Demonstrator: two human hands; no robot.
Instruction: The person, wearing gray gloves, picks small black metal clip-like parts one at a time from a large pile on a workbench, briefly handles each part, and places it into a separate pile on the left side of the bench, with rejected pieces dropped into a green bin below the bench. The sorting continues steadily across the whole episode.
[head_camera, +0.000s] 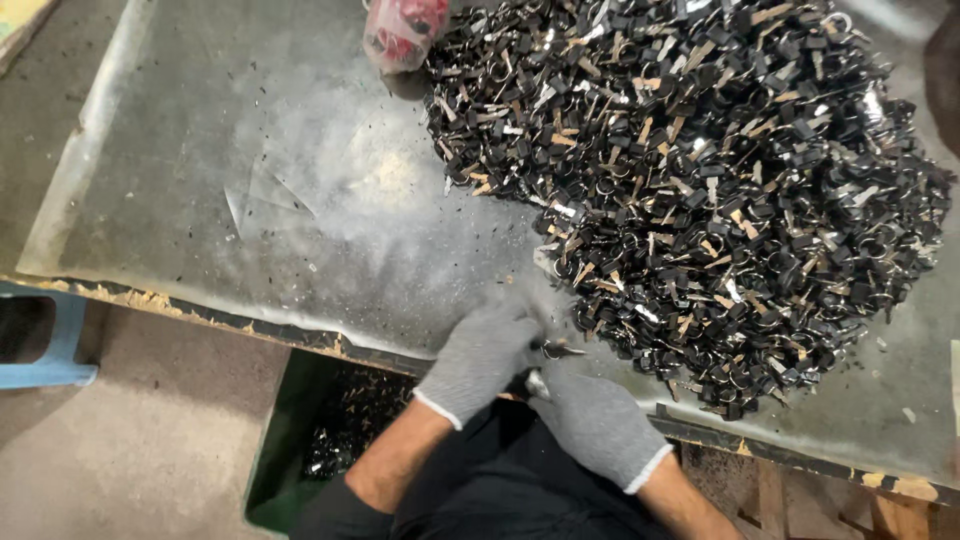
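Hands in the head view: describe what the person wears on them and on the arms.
Both the left hand and the right hand wear grey knitted work gloves with a white band at the cuff. The forearms above the cuffs are bare, with no sleeves. No markings show on the gloves.

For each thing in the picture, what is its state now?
left hand: gloved, fingers closed on a small part.
right hand: gloved, touching the same small part.
pile of small black parts: loose heap on the table.
table: dusty, with scattered bits.
green bin: below the table edge, partly filled.
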